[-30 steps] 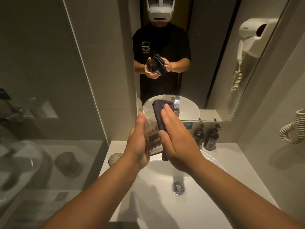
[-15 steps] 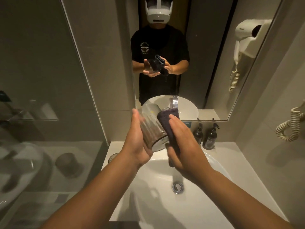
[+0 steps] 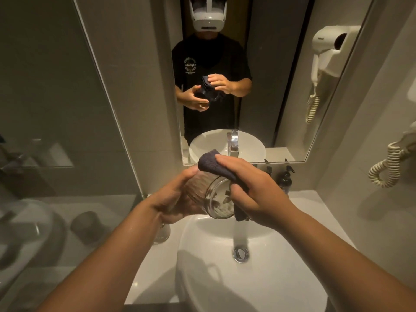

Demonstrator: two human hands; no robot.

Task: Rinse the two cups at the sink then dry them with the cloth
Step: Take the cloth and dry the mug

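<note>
A ribbed clear glass cup [image 3: 213, 197] lies tilted on its side above the white sink basin [image 3: 281, 278], its base facing me. My left hand [image 3: 173, 199] grips the cup from the left. My right hand [image 3: 254, 190] presses a dark grey cloth [image 3: 211, 164] over the cup's top and right side. A second glass cup [image 3: 161, 236] stands on the counter left of the basin, mostly hidden under my left forearm.
The chrome tap [image 3: 239, 230] rises behind the drain [image 3: 240, 254]. Two dark pump bottles [image 3: 284, 180] stand at the back right of the counter. A mirror [image 3: 281, 75] faces me. A glass partition [image 3: 67, 154] borders the left; a hair-dryer cord [image 3: 387, 165] hangs right.
The cup has turned from near upright to lying on its side with the base toward me. My right hand has shifted the cloth from the cup's side to over its top.
</note>
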